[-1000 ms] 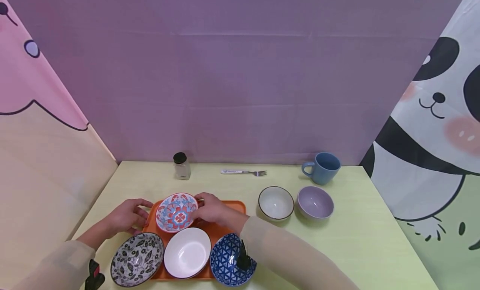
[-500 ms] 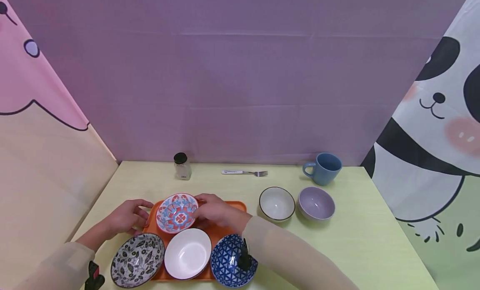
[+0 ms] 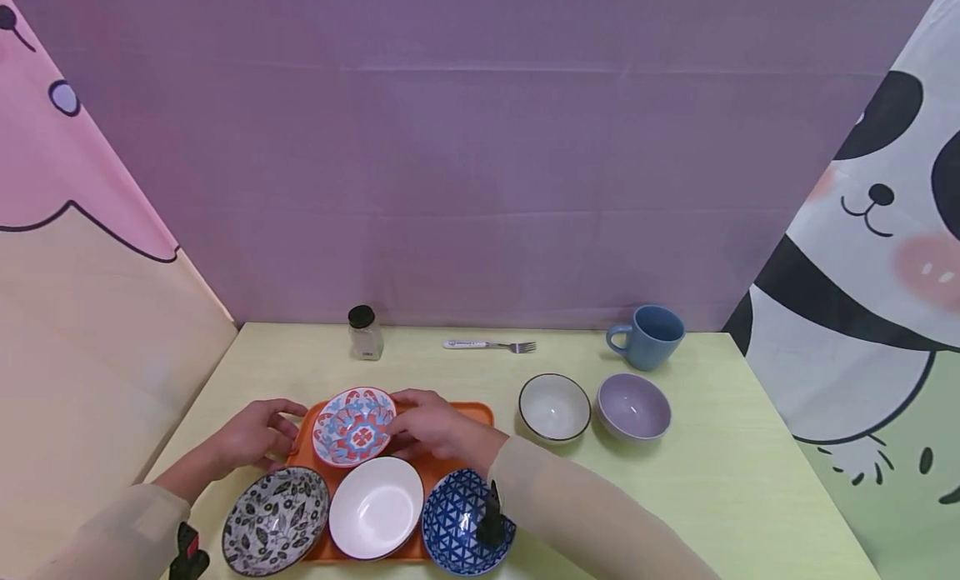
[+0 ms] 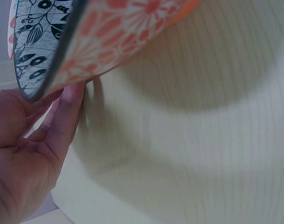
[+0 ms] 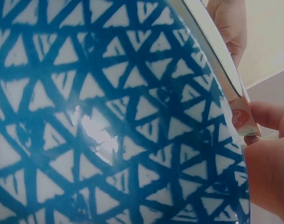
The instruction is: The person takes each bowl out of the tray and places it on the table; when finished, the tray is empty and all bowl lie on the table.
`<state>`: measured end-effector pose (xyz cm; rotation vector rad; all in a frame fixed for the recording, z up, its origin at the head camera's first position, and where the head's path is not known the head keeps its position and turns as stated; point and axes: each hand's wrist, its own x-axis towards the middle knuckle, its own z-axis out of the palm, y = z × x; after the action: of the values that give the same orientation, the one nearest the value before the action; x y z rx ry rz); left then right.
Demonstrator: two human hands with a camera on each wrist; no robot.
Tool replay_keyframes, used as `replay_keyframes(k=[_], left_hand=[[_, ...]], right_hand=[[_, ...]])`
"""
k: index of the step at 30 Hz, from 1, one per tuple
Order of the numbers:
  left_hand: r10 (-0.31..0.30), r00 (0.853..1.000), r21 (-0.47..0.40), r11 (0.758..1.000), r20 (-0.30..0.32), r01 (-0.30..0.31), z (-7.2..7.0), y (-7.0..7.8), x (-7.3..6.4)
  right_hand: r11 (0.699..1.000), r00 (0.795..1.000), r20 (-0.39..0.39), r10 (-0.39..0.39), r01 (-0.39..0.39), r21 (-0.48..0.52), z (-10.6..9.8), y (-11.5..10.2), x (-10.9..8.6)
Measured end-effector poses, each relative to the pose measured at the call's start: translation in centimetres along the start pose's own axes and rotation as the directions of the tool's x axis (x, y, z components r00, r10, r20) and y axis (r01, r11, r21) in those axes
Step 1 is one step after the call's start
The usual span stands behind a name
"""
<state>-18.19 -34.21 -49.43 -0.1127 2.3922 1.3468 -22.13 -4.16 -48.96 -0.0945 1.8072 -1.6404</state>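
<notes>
At far left, a sloping pink-and-cream cloth (image 3: 90, 322) with black cartoon outlines, meeting a plain, creased purple cloth (image 3: 480, 163) stretched across the back. Below, a pale bench (image 3: 750, 472) with faint wood grain, its back edge against the purple. On its left side, the left hand (image 3: 258, 434), fingers loosely extended beside the left edge of an orange tray (image 3: 472, 412); cannot tell whether touching it. Just nearer, a black-and-white leaf bowl (image 3: 276, 522) overlapping the tray's near left corner. On the tray's far left part, a red-and-blue bowl (image 3: 354, 426), rim pinched on its right side by the right hand (image 3: 427, 426). Behind, near the back edge, a black-lidded jar (image 3: 366, 338). In front, a white bowl (image 3: 377, 509), then a blue triangle-patterned bowl (image 3: 453, 534) at the near right corner. Farther back, a fork (image 3: 487, 345), lying flat. Rightward, a dark-rimmed bowl (image 3: 555, 407) close beside a purple bowl (image 3: 633, 407), with a blue mug (image 3: 654, 340) behind, handle leftward. At far right, a panda-printed cloth (image 3: 855, 388), slanting down past the bench.
</notes>
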Motion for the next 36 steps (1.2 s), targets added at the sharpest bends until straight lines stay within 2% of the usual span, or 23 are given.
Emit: replay_keyframes(k=[12,23,36], left_hand=[[0.003,1.000,0.009,1.000,0.010,-0.003,-0.1,0.0,0.2],[-0.005,1.000,0.020,1.000,-0.004,0.005,0.1,-0.1,0.5],[-0.015,1.000,0.000,1.000,0.008,0.015,0.0,0.0,0.3]], right_hand=[[0.994,0.999,-0.035,-0.019,0.023,0.111,-1.1,0.1,-0.4],[0.988,0.994,-0.091,-0.056,0.069,0.140,-2.4,-0.2,-1.3],[0.973,0.995,-0.037,-0.094,0.099,0.207,-4.5,-2.2,-4.0]])
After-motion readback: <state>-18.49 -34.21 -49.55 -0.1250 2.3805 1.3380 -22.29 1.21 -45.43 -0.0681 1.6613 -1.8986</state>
